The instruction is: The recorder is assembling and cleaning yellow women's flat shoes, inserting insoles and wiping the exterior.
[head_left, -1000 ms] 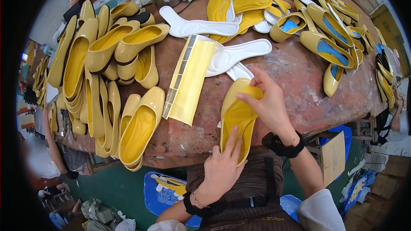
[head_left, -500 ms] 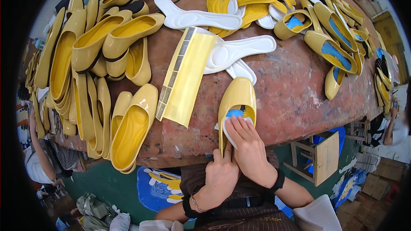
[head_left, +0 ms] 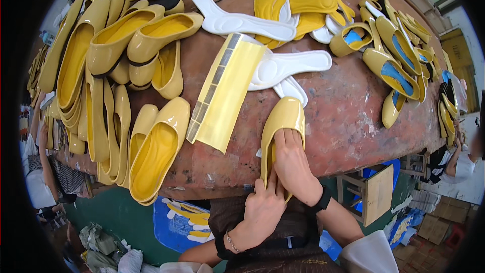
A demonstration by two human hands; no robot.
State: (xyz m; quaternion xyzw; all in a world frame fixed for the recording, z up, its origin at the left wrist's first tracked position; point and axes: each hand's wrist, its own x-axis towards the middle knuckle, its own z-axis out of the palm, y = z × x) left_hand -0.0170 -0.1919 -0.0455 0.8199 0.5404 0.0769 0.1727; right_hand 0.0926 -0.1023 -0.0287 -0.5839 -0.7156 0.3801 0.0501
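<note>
A glossy tan slip-on shoe [head_left: 284,114] lies on the table right in front of me, its toe pointing away. My left hand [head_left: 262,207] grips its heel end, fingers against the rim. My right hand [head_left: 294,164] reaches into the shoe's opening with fingers stretched out and close together; the fingertips vanish under the upper. Whatever lies beneath those fingers is hidden. Left of this shoe stands a pair of tan shoes with yellow insides [head_left: 157,154]. Beyond it lie white insoles [head_left: 298,62] and a shiny yellow sheet with a dark strip along one edge [head_left: 230,96].
Tan shoes [head_left: 124,33] are piled along the left. More tan shoes, some blue inside [head_left: 396,73], lie at the right. Yellow insoles [head_left: 316,0] are heaped at the back. Past the near edge are a blue stool [head_left: 172,227] and a wooden stool [head_left: 378,194]; people sit at both sides.
My right hand has pushed forward, its fingers going deeper into the shoe. The white insole seen under them before is now out of sight. My left hand stays at the heel.
</note>
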